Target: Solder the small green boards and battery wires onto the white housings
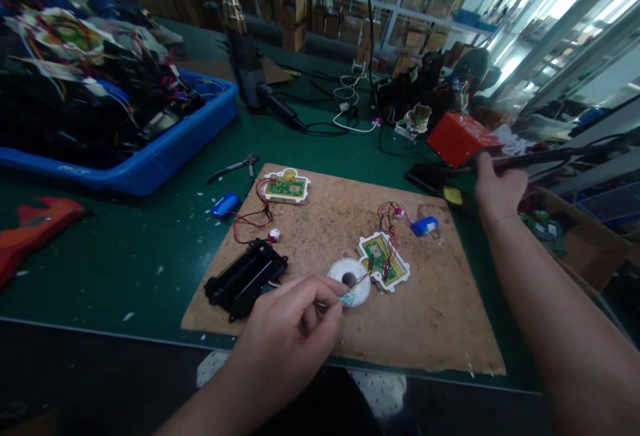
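Between the thumb and fingers of my left hand (300,319) is a small green circuit piece (349,298) with thin wires. It is held over a white roll (340,269) with a dark centre hole. Left of that hand lies a black plastic housing (246,277). A white-framed circuit board (385,261) sits right of the roll, wired to a blue cylinder (425,226). Another framed board (287,187) is at the board's top left, near a second blue cylinder (226,205). My right hand (497,189) reaches far right, closed around a black object (533,159) whose shape is unclear, beside a red box (460,137).
A brown work board (425,329) lies on the green table (170,236). Pliers (234,168) and a blue crate (150,169) of wired parts are on the left, with an orange tool (35,229). A heat gun (250,79) stands behind. A cardboard box (595,256) is at right.
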